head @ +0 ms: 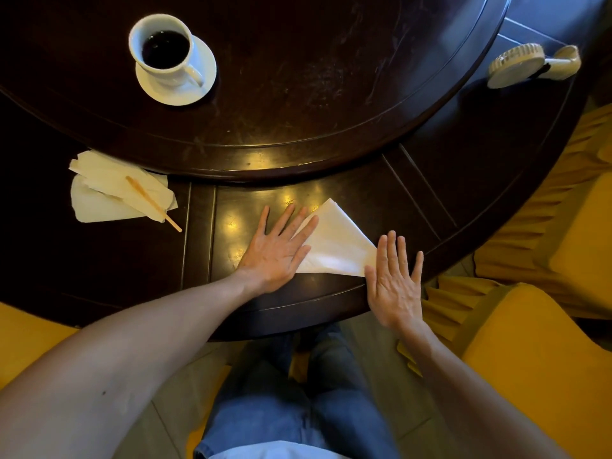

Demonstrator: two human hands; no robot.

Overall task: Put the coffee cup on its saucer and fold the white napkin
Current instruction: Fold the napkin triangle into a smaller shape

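The white coffee cup [162,49], full of dark coffee, stands on its white saucer [202,74] on the raised round centre of the dark table, far left. The white napkin [337,246] lies folded into a triangle near the table's front edge. My left hand [278,250] rests flat with spread fingers on the napkin's left side. My right hand [394,283] lies flat with fingers apart at the napkin's right corner, over the table edge. Neither hand grips anything.
Crumpled paper wrappers [112,190] with a wooden stir stick [152,203] lie at the left. A small cream hand fan [520,62] sits at the far right of the dark table [331,94]. Yellow-covered chairs [543,352] stand to the right.
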